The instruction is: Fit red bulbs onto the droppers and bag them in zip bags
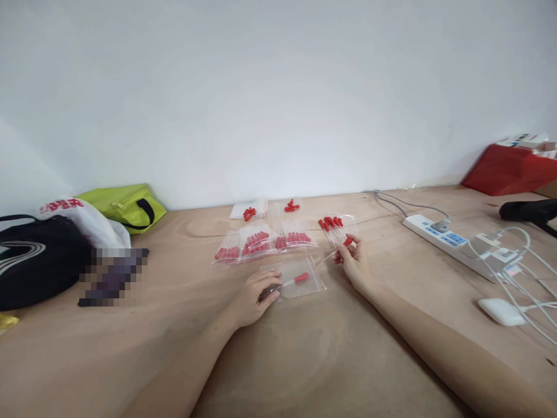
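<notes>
My left hand (259,296) is closed on the left end of a clear zip bag (315,283), its fingers curled over the plastic. One dropper with a red rubber bulb (301,278) lies in that bag, its bulb toward the bag's zip end. To the right, my right hand (354,261) pinches another dropper (348,241) by its red bulb, the thin clear tube slanting down to the left. Just beyond that hand, several loose red-bulbed droppers (331,222) lie side by side on a clear bag.
Filled bags of droppers (256,241) lie overlapping behind my left hand. Farther back are small piles of red bulbs (249,213). A power strip (452,244) with white cables stands at right, near a white charger (502,312). Bags (39,255) crowd the left side.
</notes>
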A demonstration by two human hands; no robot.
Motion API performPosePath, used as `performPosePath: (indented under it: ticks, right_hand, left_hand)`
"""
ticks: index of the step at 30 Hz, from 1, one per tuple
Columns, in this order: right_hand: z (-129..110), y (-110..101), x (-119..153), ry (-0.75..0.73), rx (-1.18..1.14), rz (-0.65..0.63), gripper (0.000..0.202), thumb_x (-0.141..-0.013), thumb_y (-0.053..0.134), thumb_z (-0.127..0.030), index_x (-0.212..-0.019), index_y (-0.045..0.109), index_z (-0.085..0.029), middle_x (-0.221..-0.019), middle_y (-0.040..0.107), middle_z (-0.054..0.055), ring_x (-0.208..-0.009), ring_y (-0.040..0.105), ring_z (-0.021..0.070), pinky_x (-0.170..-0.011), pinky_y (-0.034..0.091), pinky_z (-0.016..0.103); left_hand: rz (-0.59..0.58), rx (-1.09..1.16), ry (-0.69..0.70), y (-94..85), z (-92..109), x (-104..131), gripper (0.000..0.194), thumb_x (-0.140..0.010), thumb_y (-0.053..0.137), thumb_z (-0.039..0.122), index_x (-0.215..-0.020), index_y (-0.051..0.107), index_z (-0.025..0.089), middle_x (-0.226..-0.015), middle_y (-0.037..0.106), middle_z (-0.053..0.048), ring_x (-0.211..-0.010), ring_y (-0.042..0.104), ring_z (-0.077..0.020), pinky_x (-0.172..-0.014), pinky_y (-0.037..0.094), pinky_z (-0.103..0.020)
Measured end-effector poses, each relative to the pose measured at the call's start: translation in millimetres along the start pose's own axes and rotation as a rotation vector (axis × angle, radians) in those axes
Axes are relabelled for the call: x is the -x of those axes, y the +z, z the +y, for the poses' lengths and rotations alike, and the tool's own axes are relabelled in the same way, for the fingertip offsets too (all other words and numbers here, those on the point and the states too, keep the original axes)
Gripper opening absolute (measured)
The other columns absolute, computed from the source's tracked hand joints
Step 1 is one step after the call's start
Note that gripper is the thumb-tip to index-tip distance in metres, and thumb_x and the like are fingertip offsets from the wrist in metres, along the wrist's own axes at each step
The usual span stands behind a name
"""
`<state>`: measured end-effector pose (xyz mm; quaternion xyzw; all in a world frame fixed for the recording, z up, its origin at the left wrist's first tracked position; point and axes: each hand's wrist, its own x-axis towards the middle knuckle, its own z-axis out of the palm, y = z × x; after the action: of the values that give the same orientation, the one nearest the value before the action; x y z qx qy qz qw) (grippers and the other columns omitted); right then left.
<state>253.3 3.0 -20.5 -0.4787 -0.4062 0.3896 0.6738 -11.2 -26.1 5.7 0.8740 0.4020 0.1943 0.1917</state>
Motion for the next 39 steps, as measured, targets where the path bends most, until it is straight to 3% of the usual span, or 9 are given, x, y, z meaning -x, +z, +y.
performPosePath:
  ticks: [6, 12, 17, 21, 26, 30, 34, 37, 39]
  right_hand:
    - [-2, -2, -2, -0.023, 0.021, 0.027, 0.046, -0.07, 0.057, -0.043, -0.104, 0.034, -0.023, -0.062, 0.053, -0.007, -0.049, 0.052, 0.0097, -0.051, 0.044, 0.025]
    - [-2, 9, 5, 0.086, -0.091, -0.02, 0.045, -0.066, 0.06, -0.046, -0.097, 0.035, -0.025, -0.06, 0.055, -0.007, -0.051, 0.056, 0.0116, -0.051, 0.046, 0.026]
    - [-4, 17, 16, 0.278, -0.22, -0.177, 0.038, -0.065, 0.062, -0.044, -0.088, 0.04, -0.024, -0.065, 0.058, -0.004, -0.058, 0.06, 0.013, -0.056, 0.049, 0.028]
    - [-9, 17, 23, 0.315, -0.094, -0.38, 0.035, -0.062, 0.065, -0.04, -0.084, 0.047, -0.02, -0.067, 0.057, -0.004, -0.047, 0.054, 0.0075, -0.046, 0.045, 0.022]
    - [-6, 17, 24, 0.227, 0.11, -0.436, 0.035, -0.062, 0.065, -0.04, -0.084, 0.046, -0.021, -0.074, 0.056, -0.005, -0.031, 0.038, 0.0017, -0.029, 0.026, 0.017]
    - [6, 17, 20, 0.082, 0.269, -0.489, 0.025, -0.063, 0.066, -0.037, -0.076, 0.055, -0.019, -0.062, 0.052, -0.005, -0.037, 0.038, 0.0036, -0.034, 0.029, 0.018]
    - [12, 19, 16, -0.1, 0.403, -0.449, 0.017, -0.062, 0.066, -0.034, -0.073, 0.065, -0.021, -0.075, 0.057, 0.0, -0.047, 0.042, 0.0065, -0.045, 0.039, 0.022]
    - [12, 22, 15, -0.153, 0.468, -0.459, 0.015, -0.071, 0.055, -0.029, -0.072, 0.068, -0.022, -0.07, 0.06, 0.001, -0.057, 0.05, 0.0123, -0.056, 0.043, 0.026]
    - [11, 22, 14, -0.165, 0.498, -0.536, 0.017, -0.072, 0.051, -0.025, -0.072, 0.068, -0.023, -0.063, 0.06, -0.001, -0.058, 0.052, 0.0134, -0.057, 0.043, 0.026]
  left_hand:
    - [-0.013, -0.011, -0.012, 0.2, -1, 0, 0.023, -0.083, 0.046, 0.027, -0.102, 0.057, 0.022, -0.121, 0.054, -0.005, -0.115, 0.045, -0.0194, -0.1, 0.033, -0.041]
    - [-0.019, -0.012, -0.012, 0.4, -1, 0, 0.025, -0.084, 0.045, 0.027, -0.105, 0.057, 0.023, -0.122, 0.053, -0.004, -0.117, 0.044, -0.0195, -0.1, 0.033, -0.041]
    - [-0.02, -0.024, -0.049, -0.5, 2, 1, 0.031, -0.084, 0.045, 0.027, -0.114, 0.052, 0.024, -0.128, 0.047, -0.005, -0.118, 0.042, -0.0205, -0.1, 0.033, -0.041]
    - [0.004, -0.012, -0.062, -1.2, 4, 1, 0.043, -0.084, 0.046, 0.028, -0.126, 0.038, 0.023, -0.132, 0.043, -0.005, -0.121, 0.038, -0.0207, -0.1, 0.033, -0.04]
    - [0.007, -0.012, -0.059, -1.5, 5, 1, 0.044, -0.084, 0.046, 0.028, -0.126, 0.037, 0.023, -0.131, 0.044, -0.005, -0.12, 0.038, -0.0206, -0.1, 0.033, -0.039]
    - [0.013, -0.015, -0.046, -1.3, 5, 1, 0.043, -0.084, 0.046, 0.028, -0.126, 0.037, 0.024, -0.13, 0.045, -0.005, -0.119, 0.04, -0.0213, -0.1, 0.033, -0.04]
    - [0.001, -0.019, -0.052, -1.8, 5, 1, 0.042, -0.083, 0.046, 0.029, -0.125, 0.04, 0.023, -0.127, 0.048, -0.006, -0.117, 0.042, -0.0226, -0.099, 0.034, -0.042]
    - [-0.007, -0.02, -0.043, -2.7, 6, 0, 0.04, -0.083, 0.047, 0.029, -0.122, 0.044, 0.024, -0.123, 0.051, -0.005, -0.115, 0.045, -0.0226, -0.099, 0.033, -0.043]
    - [-0.003, -0.018, -0.036, -3.0, 6, 0, 0.038, -0.083, 0.047, 0.028, -0.121, 0.046, 0.025, -0.121, 0.053, -0.005, -0.114, 0.046, -0.022, -0.1, 0.032, -0.042]
